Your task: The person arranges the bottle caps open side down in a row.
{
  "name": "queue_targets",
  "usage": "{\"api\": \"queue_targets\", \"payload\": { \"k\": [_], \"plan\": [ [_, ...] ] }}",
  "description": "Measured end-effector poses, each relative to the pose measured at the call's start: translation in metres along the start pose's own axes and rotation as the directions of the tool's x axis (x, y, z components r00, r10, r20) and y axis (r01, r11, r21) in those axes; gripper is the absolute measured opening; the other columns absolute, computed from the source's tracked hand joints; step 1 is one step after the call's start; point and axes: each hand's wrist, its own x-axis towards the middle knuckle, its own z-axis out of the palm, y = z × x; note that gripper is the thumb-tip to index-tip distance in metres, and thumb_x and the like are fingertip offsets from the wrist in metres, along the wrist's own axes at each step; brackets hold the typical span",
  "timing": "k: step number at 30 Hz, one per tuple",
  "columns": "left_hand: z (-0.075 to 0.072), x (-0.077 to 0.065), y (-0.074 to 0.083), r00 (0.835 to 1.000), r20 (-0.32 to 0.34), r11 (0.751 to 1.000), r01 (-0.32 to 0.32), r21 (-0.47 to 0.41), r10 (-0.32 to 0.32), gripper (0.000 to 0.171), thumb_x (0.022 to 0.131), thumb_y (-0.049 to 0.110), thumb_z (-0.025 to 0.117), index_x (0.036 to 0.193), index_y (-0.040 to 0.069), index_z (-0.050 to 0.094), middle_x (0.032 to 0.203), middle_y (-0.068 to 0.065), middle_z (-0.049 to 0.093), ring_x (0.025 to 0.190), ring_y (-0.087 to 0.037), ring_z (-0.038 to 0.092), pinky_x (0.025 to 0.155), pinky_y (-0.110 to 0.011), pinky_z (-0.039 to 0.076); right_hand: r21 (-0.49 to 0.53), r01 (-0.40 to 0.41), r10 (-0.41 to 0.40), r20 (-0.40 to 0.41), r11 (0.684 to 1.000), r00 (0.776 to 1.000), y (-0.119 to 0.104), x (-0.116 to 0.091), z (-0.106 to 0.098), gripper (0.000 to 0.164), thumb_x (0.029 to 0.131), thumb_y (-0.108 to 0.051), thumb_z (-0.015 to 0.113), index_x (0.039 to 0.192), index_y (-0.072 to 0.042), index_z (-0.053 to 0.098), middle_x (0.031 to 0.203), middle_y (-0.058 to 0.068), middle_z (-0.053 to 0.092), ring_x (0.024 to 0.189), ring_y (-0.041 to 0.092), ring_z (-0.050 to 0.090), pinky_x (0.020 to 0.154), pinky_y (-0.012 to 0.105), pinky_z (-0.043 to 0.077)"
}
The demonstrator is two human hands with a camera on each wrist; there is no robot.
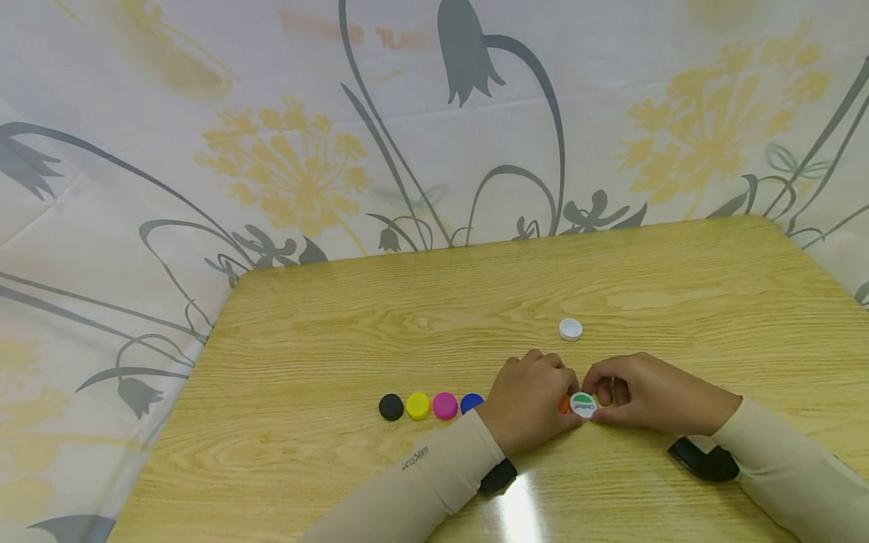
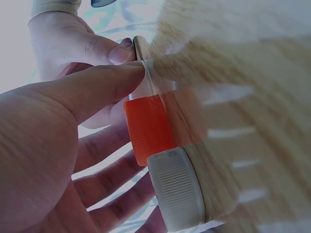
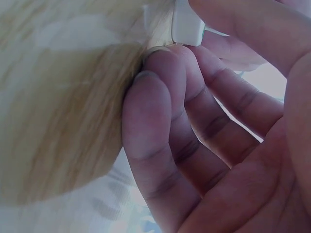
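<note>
A white bottle cap with a green logo (image 1: 583, 405) lies at the right end of a row of caps on the table. My left hand (image 1: 532, 403) pinches it from the left, with the thumb (image 2: 114, 82) along its near side. From the right, my right hand (image 1: 638, 392) holds the same cap between thumb and forefinger. Its other fingers (image 3: 148, 116) are curled down by the tabletop. An orange cap (image 2: 148, 128) sits beside the white one, under my left hand's arch. Another whitish ribbed cap (image 2: 176, 189) follows it, hidden by the hand in the head view.
Leftward the row goes on with blue (image 1: 471, 403), magenta (image 1: 444, 406), yellow (image 1: 418, 406) and black (image 1: 391, 407) caps. A white cap (image 1: 571, 329) lies hollow side up behind the hands. A flower-printed cloth (image 1: 434, 136) hangs along the back of the wooden table (image 1: 305, 339).
</note>
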Motion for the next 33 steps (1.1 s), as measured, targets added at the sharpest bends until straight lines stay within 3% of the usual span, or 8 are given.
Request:
{"api": "queue_targets", "payload": {
  "k": [9, 15, 21, 28, 33],
  "plan": [
    [-0.003, -0.001, -0.003, 1.0, 0.005, 0.999, 0.018, -0.038, -0.018, 0.034, 0.089, 0.055, 0.068, 0.109, 0.028, 0.073, 0.106, 0.014, 0.069, 0.093, -0.006, 0.061, 0.076, -0.025, 0.047, 0.011, -0.021, 0.021, 0.002, 1.0, 1.0, 0.007, -0.003, -0.008, 0.014, 0.09, -0.021, 0.076, 0.102, -0.019, 0.069, 0.081, -0.015, 0.058, 0.07, -0.004, 0.053, 0.061, 0.02, 0.049],
    [-0.012, 0.0, -0.01, 0.998, -0.051, 0.996, 0.029, -0.081, -0.033, 0.031, 0.094, 0.051, 0.064, 0.111, 0.027, 0.073, 0.108, 0.011, 0.072, 0.095, -0.01, 0.067, 0.078, -0.029, 0.053, -0.064, -0.133, 0.125, -0.118, 0.989, 0.985, 0.007, 0.005, -0.016, 0.016, 0.092, -0.02, 0.074, 0.105, -0.012, 0.07, 0.083, -0.012, 0.064, 0.074, -0.004, 0.056, 0.063, 0.022, 0.051],
    [-0.029, -0.001, -0.021, 0.993, -0.093, 0.99, 0.055, -0.13, -0.068, 0.027, 0.094, 0.044, 0.067, 0.11, 0.022, 0.074, 0.109, 0.006, 0.074, 0.094, -0.011, 0.069, 0.076, -0.026, 0.054, -0.103, -0.176, 0.151, -0.212, 0.979, 0.965, 0.009, 0.016, -0.019, 0.015, 0.09, -0.013, 0.074, 0.104, -0.009, 0.07, 0.084, -0.008, 0.066, 0.07, -0.002, 0.058, 0.063, 0.022, 0.052],
    [-0.04, 0.009, -0.027, 0.993, -0.104, 0.996, 0.049, -0.071, -0.056, 0.028, 0.095, 0.043, 0.067, 0.113, 0.022, 0.073, 0.106, 0.007, 0.075, 0.088, -0.011, 0.07, 0.072, -0.028, 0.054, -0.097, -0.206, 0.178, -0.24, 0.974, 0.954, 0.013, 0.024, -0.022, 0.022, 0.091, -0.014, 0.073, 0.111, -0.004, 0.069, 0.088, -0.004, 0.068, 0.066, 0.001, 0.056, 0.061, 0.022, 0.049],
    [-0.043, 0.02, -0.027, 0.997, -0.047, 0.998, 0.063, -0.025, -0.064, 0.031, 0.095, 0.044, 0.066, 0.118, 0.024, 0.071, 0.108, 0.007, 0.074, 0.09, -0.012, 0.07, 0.078, -0.032, 0.055, -0.063, -0.259, 0.239, -0.227, 0.964, 0.944, 0.015, 0.029, -0.024, 0.029, 0.092, -0.016, 0.073, 0.117, -0.002, 0.067, 0.09, -0.001, 0.068, 0.069, 0.006, 0.06, 0.064, 0.023, 0.05]
  ]
}}
